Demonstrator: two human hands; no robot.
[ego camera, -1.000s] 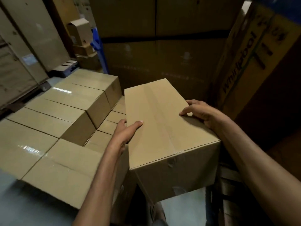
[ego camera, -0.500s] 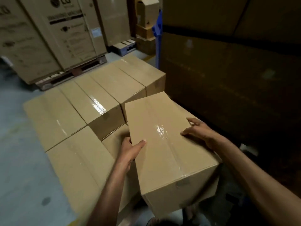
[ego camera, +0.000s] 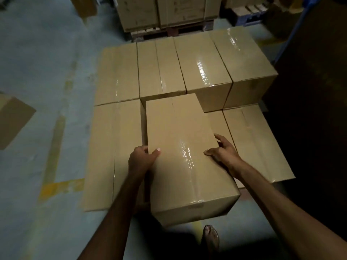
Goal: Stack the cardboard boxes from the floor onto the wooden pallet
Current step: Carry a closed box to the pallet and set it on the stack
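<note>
The carried box (ego camera: pixel 182 158) is gripped from both sides and held over the stacked boxes (ego camera: pixel 206 72).
Nearest, a sandalled foot (ego camera: pixel 210 236) is planted on the floor (ego camera: pixel 37 72), just beneath the box's overhanging near end. The box is clamped between the left hand (ego camera: pixel 141 159) and right hand (ego camera: pixel 223 153), thumbs laid on top, fingers (ego camera: pixel 219 138) curled down the long sides: a grip judged to keep it level for lowering. It is held over the low near row, in front of the taller back boxes. What lies under the stack is hidden; farther off, large cartons (ego camera: pixel 161 14) are seen on another pallet (ego camera: pixel 169 32).
</note>
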